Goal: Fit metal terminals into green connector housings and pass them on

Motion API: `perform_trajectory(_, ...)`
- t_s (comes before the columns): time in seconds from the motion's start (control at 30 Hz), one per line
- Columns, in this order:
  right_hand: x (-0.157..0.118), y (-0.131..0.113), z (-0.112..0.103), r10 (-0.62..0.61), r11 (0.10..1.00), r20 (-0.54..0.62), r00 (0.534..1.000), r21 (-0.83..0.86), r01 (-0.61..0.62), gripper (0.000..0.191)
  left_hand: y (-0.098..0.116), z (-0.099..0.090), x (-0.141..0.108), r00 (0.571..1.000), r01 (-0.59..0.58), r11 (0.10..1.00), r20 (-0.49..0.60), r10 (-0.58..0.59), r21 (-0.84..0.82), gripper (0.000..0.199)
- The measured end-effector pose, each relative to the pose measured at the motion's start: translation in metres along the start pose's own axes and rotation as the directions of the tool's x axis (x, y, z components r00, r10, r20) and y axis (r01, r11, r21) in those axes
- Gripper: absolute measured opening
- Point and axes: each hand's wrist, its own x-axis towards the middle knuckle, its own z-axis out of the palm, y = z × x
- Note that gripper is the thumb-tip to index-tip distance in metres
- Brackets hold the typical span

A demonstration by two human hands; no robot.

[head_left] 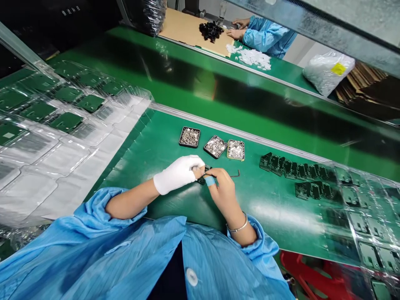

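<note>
My left hand (180,171), in a white glove with bare fingertips, is closed at the middle of the green mat. My right hand (222,186), with blue tape on one finger, pinches close beside it. Between and below the fingertips lies a small dark green circuit board (201,181), mostly hidden by the hands. The left fingers rest on it; whatever the right fingertips pinch is too small to make out. A thin L-shaped tool (238,173) lies just right of the right hand. Beyond the hands are three square trays of small metal parts (189,137).
Rows of dark boards (293,168) stand on the right, beside clear trays (362,204). A large blister tray with green boards (65,121) fills the left. Across a green belt (187,79), a person's hands and blue sleeves (265,35) are near white pieces (254,58).
</note>
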Motion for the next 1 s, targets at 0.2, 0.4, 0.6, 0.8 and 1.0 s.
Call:
perform_trajectory(0.2,-0.003,0.002,-0.003,0.102,0.937,0.121,0.987,0.322,-0.136,0.016,-0.006,0.009,-0.011,0.998,0.046,0.964,0.061,-0.031,-0.263,0.031)
perform_trajectory(0.4,-0.005,0.003,-0.003,0.014,0.841,0.127,0.992,0.535,-0.080,0.008,-0.014,0.023,-0.028,0.999,0.020,0.909,0.047,-0.001,-0.417,0.041)
perform_trajectory(0.6,-0.005,0.006,-0.003,0.079,0.786,0.295,0.952,0.569,-0.241,0.018,-0.017,0.011,-0.027,0.954,-0.299,0.949,0.006,0.300,0.101,0.043)
perform_trajectory(0.8,-0.002,0.003,-0.011,0.071,0.788,0.499,0.864,0.503,-0.356,0.016,-0.021,0.007,-0.025,0.840,-0.542,0.698,0.272,0.470,0.467,0.052)
perform_trajectory(1.0,-0.001,0.014,-0.015,0.146,0.834,0.285,0.947,0.480,-0.273,0.008,-0.051,0.009,-0.014,0.928,-0.347,0.874,-0.008,0.372,0.340,0.066)
